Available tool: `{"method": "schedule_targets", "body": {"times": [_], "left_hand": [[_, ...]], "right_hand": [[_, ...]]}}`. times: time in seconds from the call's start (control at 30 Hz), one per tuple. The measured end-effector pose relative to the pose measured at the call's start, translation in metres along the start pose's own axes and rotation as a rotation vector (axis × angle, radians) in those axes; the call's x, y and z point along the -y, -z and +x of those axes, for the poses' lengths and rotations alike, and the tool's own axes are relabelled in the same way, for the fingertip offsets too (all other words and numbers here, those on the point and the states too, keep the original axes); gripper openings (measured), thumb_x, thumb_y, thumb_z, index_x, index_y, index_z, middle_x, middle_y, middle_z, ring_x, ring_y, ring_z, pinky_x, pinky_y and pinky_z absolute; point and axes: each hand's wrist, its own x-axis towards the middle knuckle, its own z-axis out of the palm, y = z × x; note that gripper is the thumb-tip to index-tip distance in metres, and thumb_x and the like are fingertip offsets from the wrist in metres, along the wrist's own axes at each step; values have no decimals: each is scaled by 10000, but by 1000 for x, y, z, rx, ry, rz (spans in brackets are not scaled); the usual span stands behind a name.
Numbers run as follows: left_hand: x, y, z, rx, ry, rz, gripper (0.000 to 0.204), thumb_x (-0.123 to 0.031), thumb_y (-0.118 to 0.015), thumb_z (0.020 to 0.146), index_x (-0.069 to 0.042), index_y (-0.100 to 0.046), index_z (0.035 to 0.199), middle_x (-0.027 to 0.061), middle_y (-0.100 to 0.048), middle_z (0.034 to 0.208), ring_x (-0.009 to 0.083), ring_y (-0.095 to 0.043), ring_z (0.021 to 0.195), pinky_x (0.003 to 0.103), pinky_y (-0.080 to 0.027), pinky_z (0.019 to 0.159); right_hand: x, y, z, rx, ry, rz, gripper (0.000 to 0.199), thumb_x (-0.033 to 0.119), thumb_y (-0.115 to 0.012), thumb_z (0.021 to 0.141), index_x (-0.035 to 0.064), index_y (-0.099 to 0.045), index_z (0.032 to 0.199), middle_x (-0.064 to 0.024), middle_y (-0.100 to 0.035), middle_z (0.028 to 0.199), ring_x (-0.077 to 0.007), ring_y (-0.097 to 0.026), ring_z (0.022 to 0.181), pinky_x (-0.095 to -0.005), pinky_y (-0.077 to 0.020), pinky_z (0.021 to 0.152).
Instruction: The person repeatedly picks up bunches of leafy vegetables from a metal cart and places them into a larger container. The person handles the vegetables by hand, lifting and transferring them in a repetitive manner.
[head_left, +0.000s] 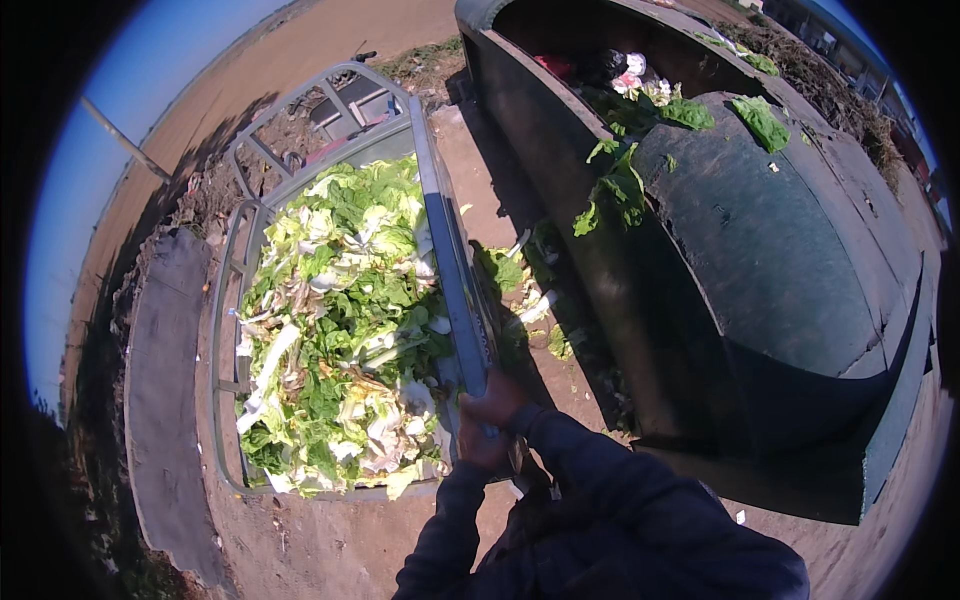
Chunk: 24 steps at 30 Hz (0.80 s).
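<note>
Both of my hands are at the near end of a long blue-grey metal side panel (451,270) on the right side of a cargo cart. My left hand (480,440) is closed on the panel's end corner. Just above it, my right hand (503,397) wraps the panel's top edge; some fingers are hidden behind the metal. A thick heap of cabbage leaves (335,300), green, pale yellow and partly browned, fills the cart bed against this panel.
A large dark green metal waste container (770,250) stands to the right, leaves draped over its edge and bagged rubbish (630,72) inside. Fallen leaves (540,305) litter the narrow gap. Left of the cart's tubular rail (222,330) lies a grey slab (165,400).
</note>
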Motion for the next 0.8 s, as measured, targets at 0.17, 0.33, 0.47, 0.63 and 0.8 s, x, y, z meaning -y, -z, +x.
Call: {"method": "schedule_targets", "body": {"times": [0.17, 0.33, 0.47, 0.63, 0.8], "left_hand": [[12, 12, -3, 9, 44, -98, 896, -341, -789, 744, 14, -310, 1412, 263, -582, 1214, 409, -603, 1126, 444, -495, 921], [24, 16, -2, 59, 187, -50, 843, -367, -777, 753, 18, -351, 1370, 266, -614, 1154, 417, -629, 1066, 464, -512, 877], [19, 20, -1, 150, 372, 15, 715, -368, -778, 751, 30, -437, 1238, 265, -656, 1022, 405, -679, 921, 468, -544, 770], [-12, 28, 5, 78, 429, 52, 634, -382, -787, 736, 34, -482, 1105, 244, -673, 860, 387, -693, 770, 455, -551, 674], [-46, 33, 29, 127, 656, 232, 659, -457, -810, 671, 25, -556, 1042, 238, -686, 859, 378, -698, 774, 458, -554, 692]], "right_hand": [[13, -12, 0, 11, -27, -47, 772, 528, -714, 765, -38, -527, 1255, -271, -639, 1139, -410, -643, 1058, -456, -514, 898], [9, -17, 6, 69, 49, 13, 706, 519, -746, 779, -40, -565, 1170, -237, -654, 1120, -356, -658, 1012, -431, -519, 877], [-24, 10, 42, 364, 119, 190, 610, 541, -726, 837, -2, -606, 1087, -178, -682, 1025, -258, -683, 842, -378, -548, 744], [-143, 68, 153, 252, -245, 569, 396, 429, -693, 906, 44, -600, 919, -42, -582, 648, -144, -592, 562, -304, -498, 519], [-326, 91, 261, -139, -281, 619, 263, 254, -703, 877, 36, -568, 819, -72, -561, 652, -187, -561, 514, -352, -502, 478]]}}
